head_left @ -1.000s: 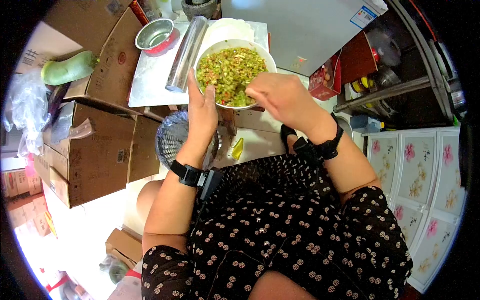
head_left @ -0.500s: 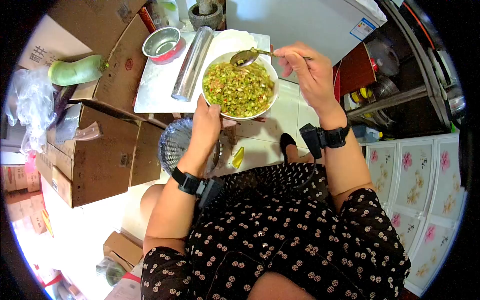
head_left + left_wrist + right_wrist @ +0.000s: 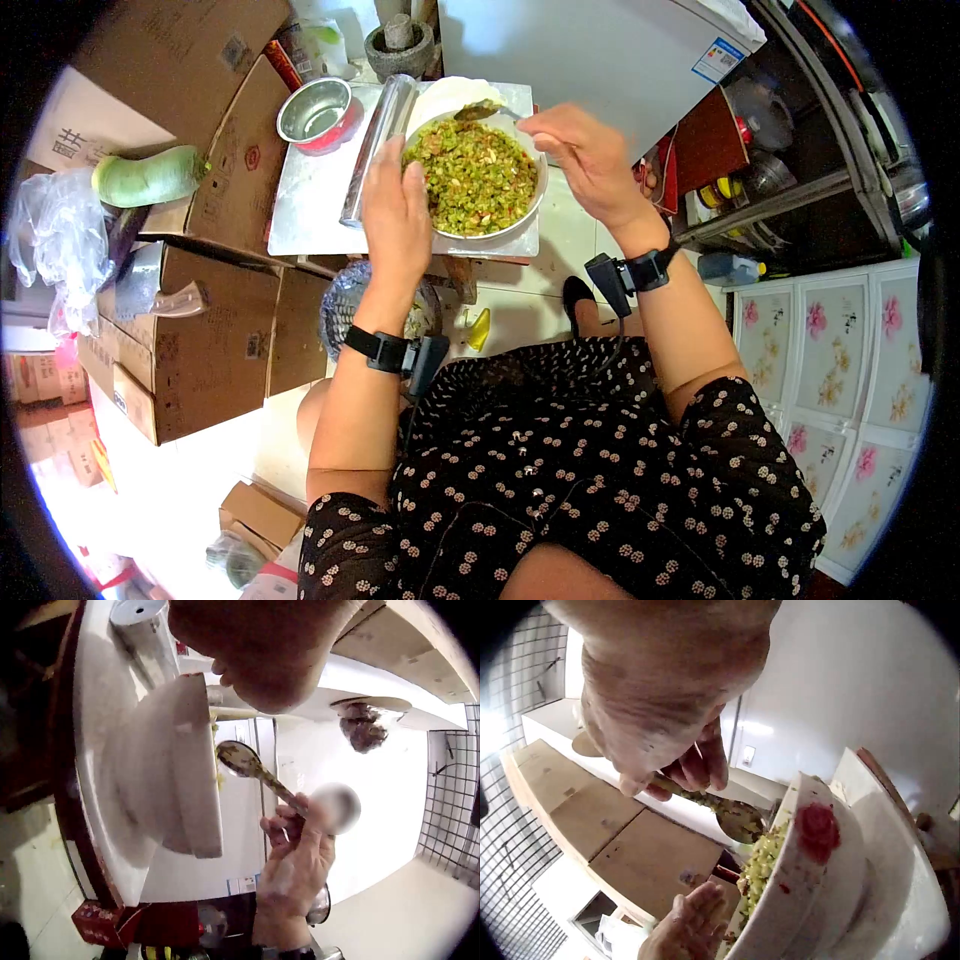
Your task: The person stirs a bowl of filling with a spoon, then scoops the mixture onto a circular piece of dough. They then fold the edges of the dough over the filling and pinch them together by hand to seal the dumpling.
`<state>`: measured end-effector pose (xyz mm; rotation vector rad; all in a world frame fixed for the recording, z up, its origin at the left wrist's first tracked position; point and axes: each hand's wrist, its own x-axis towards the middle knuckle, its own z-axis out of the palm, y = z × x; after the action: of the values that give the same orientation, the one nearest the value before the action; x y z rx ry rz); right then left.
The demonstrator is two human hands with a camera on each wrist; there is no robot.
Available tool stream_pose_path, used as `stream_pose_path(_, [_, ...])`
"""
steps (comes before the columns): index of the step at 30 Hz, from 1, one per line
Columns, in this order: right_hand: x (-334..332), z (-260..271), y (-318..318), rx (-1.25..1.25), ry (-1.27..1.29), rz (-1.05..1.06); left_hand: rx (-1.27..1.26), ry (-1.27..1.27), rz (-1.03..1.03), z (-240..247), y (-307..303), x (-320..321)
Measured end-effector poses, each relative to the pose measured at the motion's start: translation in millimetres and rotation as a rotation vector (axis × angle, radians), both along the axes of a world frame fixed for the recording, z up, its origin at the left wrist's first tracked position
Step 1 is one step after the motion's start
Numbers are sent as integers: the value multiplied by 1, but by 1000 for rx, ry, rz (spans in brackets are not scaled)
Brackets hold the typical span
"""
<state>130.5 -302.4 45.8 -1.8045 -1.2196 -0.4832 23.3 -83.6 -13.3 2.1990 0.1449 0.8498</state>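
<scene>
A white bowl heaped with chopped green filling sits on the white board. My right hand is raised at the bowl's far right, pinching the handle of a metal spoon between thumb and fingers. Bits of filling cling to the spoon, whose head hangs over the far rim. My left hand stands along the left side of the bowl with its fingers straight. In the right wrist view that left hand appears beside the rim, holding nothing.
A shiny roll and a small metal bowl are left of the bowl, pale round sheets behind it. A stone mortar stands farther back. Cardboard boxes with a cleaver flank the left; a lined basket stands below.
The spoon went from stirring in the filling, with the hand low, up to the far rim. My left hand has left its grip on the near-left rim and straightened its fingers beside the bowl.
</scene>
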Motion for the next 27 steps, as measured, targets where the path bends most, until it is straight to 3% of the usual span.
stream_pose_path(3, [8, -18, 5, -146, -82, -57, 3, 14, -34, -7, -10, 7])
stream_pose_path(9, [9, -26, -4, -107, 572, -159, 144, 71, 17, -14, -22, 12])
stream_pose_path(15, [-5, -9, 7, -26, 701, -307, 284, 73, 37, -11, -22, 8])
stream_pose_path(21, [-17, 15, 17, -11, 119, -72, 199, 77, -37, -7, -19, 8])
stream_pose_path(27, [5, 13, 28, -75, 102, 48, 133, 92, -29, -6, -21, 8])
